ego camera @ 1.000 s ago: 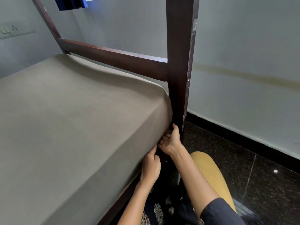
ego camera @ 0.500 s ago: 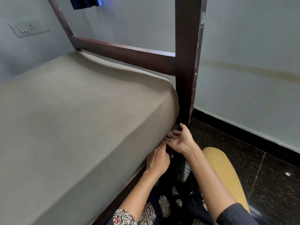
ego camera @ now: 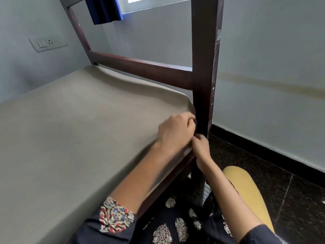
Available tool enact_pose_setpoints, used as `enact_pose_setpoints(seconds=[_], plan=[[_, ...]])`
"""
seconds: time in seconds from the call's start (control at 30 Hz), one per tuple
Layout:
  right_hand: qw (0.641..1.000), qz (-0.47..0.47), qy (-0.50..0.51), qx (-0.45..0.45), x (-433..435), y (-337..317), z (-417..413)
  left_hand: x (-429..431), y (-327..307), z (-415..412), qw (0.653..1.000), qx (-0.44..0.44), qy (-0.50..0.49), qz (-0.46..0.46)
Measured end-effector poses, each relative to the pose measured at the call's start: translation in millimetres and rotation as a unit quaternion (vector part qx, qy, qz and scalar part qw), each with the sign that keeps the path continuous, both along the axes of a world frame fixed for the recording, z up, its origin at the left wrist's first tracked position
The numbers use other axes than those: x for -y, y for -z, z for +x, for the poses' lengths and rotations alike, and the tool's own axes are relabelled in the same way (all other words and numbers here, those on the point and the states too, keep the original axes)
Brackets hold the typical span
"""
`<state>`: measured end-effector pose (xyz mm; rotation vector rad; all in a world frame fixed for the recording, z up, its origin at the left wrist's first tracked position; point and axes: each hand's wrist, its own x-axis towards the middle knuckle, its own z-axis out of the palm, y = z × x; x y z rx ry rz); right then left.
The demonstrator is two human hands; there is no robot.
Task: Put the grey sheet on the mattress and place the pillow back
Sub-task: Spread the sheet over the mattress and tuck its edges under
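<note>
Right grip (ego camera: 200,147): fingertips bunched and pinching the lower hem of the grey sheet (ego camera: 79,129), just beside the foot of the bed post (ego camera: 205,67); its forearm passes over a yellow-clad knee (ego camera: 246,187).
Left grip (ego camera: 176,131): clenched, knuckles up, fingers curled into the sheet at the mattress corner and touching the post; slightly blurred.
Sheet look: plain grey-beige, matte, drawn flat over the top of the mattress with no creases there; one soft fold runs along the far edge.
Sheet place: over the whole visible top and the near side face of the mattress, which is hidden beneath it.
Near edge: sheet hangs down to the dark wooden side rail (ego camera: 175,173); a pale strip shows at the hem beside both grips.
Corner: sheet rounds it snugly, pressed against the post.
Far edge: sheet meets the dark cross rail (ego camera: 140,67) that joins the post.
Open room: dark speckled floor (ego camera: 281,191) right of the post, up to a black skirting (ego camera: 263,150) and pale wall (ego camera: 263,50).
Far wall: white switch plate (ego camera: 46,44) at left; blue curtain (ego camera: 103,9) above.
</note>
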<state>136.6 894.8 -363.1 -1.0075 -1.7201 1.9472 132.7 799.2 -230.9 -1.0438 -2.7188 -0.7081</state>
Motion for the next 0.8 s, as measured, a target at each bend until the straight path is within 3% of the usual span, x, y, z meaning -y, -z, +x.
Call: enact_pose_setpoints(seconds=[0.07, 0.13, 0.27, 0.4, 0.5, 0.57, 0.67, 0.73, 0.8], plan=[[0.996, 0.067, 0.036, -0.041, 4, -11, -5, 7, -21, -15, 0.999, -0.034, 0.017, -0.01], [0.995, 0.067, 0.025, -0.065, 5, -18, -14, 20, -32, -37, 0.995, -0.046, 0.035, -0.078], [0.996, 0.087, -0.018, -0.006, 2, -19, -25, 58, -18, -81, 0.981, 0.012, 0.082, -0.175], [0.993, 0.088, -0.059, 0.057, -16, -17, -32, 85, 4, -96, 0.982, 0.063, 0.094, -0.154], [0.984, 0.162, -0.009, 0.078, -12, -45, -19, 88, 11, -96, 0.987, 0.044, 0.091, -0.129], [0.953, 0.296, 0.049, 0.034, 7, -69, -11, 86, 16, -100, 0.989, 0.036, 0.098, -0.108], [0.848, 0.51, 0.101, -0.098, 38, -94, -16, 82, 17, -123, 0.989, 0.047, 0.107, -0.085], [0.804, 0.581, 0.02, -0.12, 44, -102, -41, 76, 15, -145, 0.991, 0.057, 0.078, -0.094], [0.801, 0.583, -0.124, -0.061, 47, -113, -65, 70, 16, -161, 0.993, 0.064, 0.022, -0.095]])
